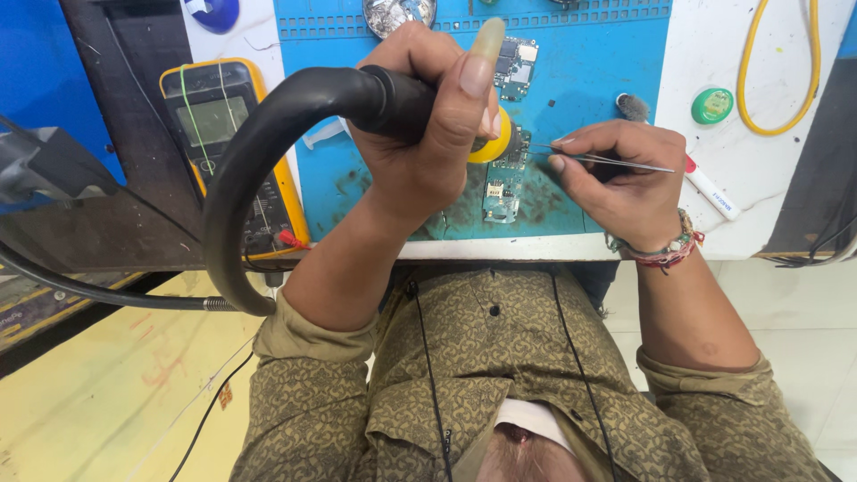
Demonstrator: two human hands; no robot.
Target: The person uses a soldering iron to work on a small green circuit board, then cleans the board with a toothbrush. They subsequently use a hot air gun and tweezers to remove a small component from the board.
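Note:
My left hand [427, 125] grips the black handle of a hot-air tool [375, 96] with a yellow collar, its thick black hose looping down to the left. The nozzle end points down at a small green circuit board [502, 192] lying on the blue work mat [616, 71]. My right hand [616, 174] pinches thin metal tweezers [598, 160], whose tips reach left to the board just beside the yellow collar. A second circuit board [516, 64] lies further back on the mat.
A yellow multimeter [223, 125] rests left of the mat. A round metal tin [397, 13] sits at the mat's far edge. On the white bench at right are a green round container [712, 105], a white marker [714, 192], a small brush [632, 107] and a yellow cable [759, 80].

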